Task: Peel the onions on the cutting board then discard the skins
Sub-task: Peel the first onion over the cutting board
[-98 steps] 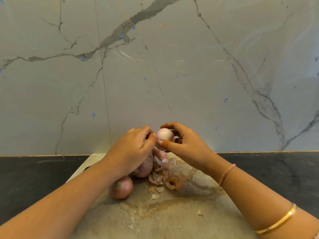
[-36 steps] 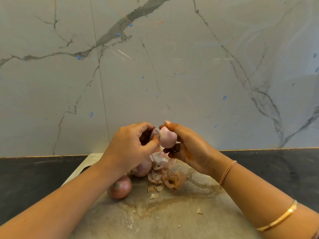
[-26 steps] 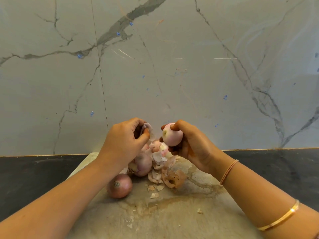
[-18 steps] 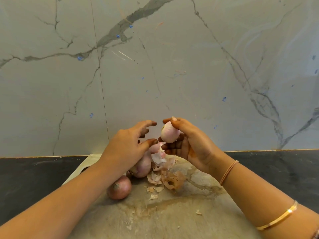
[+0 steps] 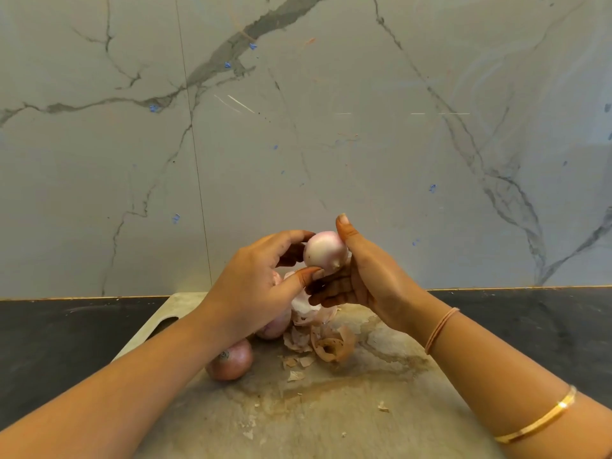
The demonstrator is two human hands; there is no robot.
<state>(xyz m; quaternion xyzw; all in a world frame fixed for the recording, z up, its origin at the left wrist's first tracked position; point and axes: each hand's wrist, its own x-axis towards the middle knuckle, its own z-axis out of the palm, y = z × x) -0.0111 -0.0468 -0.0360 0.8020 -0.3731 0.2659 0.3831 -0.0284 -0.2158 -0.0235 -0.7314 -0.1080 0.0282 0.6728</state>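
Peeled onion [image 5: 326, 255] up off cutting board [image 5: 331, 422], cupped in R hand [image 5: 371, 279] w/ fingers curled beneath and thumb upright behind it; pinched from other side by L hand [image 5: 255, 289], forefinger on top, thumb tip at bottom. Just under L hand, partly hidden onion [image 5: 275, 326]; by L wrist, unpeeled onion [image 5: 230, 361]. Below R hand, loose skins [image 5: 326, 346] on board.

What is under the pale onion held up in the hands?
The right hand cups the pale onion; below lie loose skins on the cutting board. The left hand hides most of another onion there.
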